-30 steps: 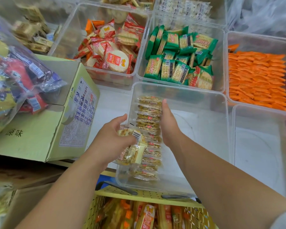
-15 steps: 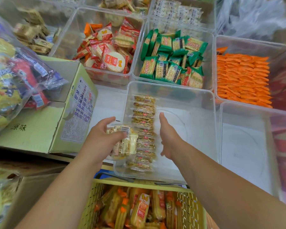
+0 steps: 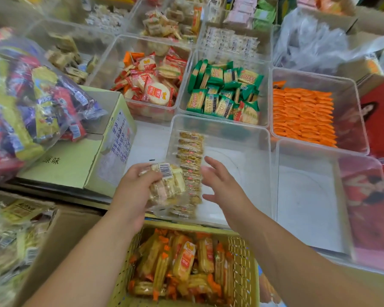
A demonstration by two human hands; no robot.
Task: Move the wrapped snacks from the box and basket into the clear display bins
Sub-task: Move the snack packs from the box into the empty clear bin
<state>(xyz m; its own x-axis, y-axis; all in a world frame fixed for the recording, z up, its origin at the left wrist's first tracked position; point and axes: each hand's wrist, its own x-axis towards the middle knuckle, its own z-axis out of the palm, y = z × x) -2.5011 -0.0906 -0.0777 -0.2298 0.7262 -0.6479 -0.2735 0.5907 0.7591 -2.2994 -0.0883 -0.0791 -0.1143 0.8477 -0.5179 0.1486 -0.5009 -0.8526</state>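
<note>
My left hand (image 3: 134, 191) grips a stack of clear-wrapped yellow snack packs (image 3: 166, 183) at the near left corner of a clear display bin (image 3: 242, 138). Inside that bin a row of the same snacks (image 3: 190, 160) stands along the left wall. My right hand (image 3: 222, 185) hovers open inside the bin, just right of the row, holding nothing. Below my arms sits a yellow perforated basket (image 3: 242, 247) full of orange-trimmed wrapped snacks (image 3: 184, 260). A green cardboard box (image 3: 75, 160) lies to the left.
An empty clear bin (image 3: 306, 196) stands to the right. Behind are bins of red-wrapped crackers (image 3: 151, 85), green packs (image 3: 224, 94) and orange packs (image 3: 302, 116). A big bag of mixed snacks (image 3: 29, 103) rests on the box. More wrapped snacks (image 3: 7, 235) lie at lower left.
My right hand has lifted off the row of snacks and pulled back toward me. The left hand holds its stack slightly farther left. The view has tilted, showing more of the basket.
</note>
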